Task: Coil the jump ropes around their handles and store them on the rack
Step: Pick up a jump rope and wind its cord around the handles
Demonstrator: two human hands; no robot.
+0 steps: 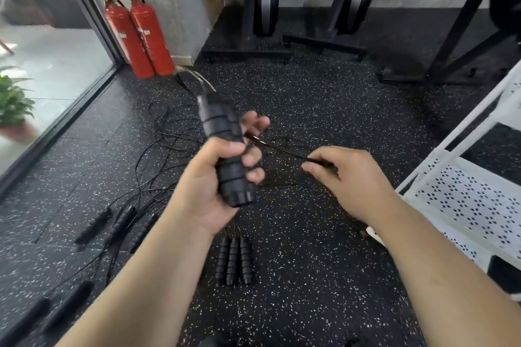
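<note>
The left hand point(210, 183) grips the handles point(222, 127), fingers and thumb curled round the lower half. The black bundle is thick enough to be two handles held side by side, though blur makes that hard to confirm. Its long axis runs up and away from the palm, tilted a little to the left, with the butt end poking out below the little finger. A few turns of cord already cross the bundle.

The rope point(282, 149) leaves the handles just above the left fingers and runs taut, rightward and slightly down, to the right hand point(349, 177). That hand pinches it between thumb and fingertips, the other fingers loosely curled. The stretch between the hands lies nearly crosswise to the handles' axis, which is what the next wrap depends on. The right hand probably has to carry the rope over and around the bundle while the left holds it steady or rolls it.

The rack point(465, 197), white with a perforated shelf, stands just right of the right hand, much nearer to it than to the left. Storing looks like a short reach once coiling is done.

Beyond the left hand, loose rope point(169, 135) sprawls on the floor. Three spare handles point(234, 259) lie side by side below the left wrist, and more handles point(118, 222) lie to its left.
</note>
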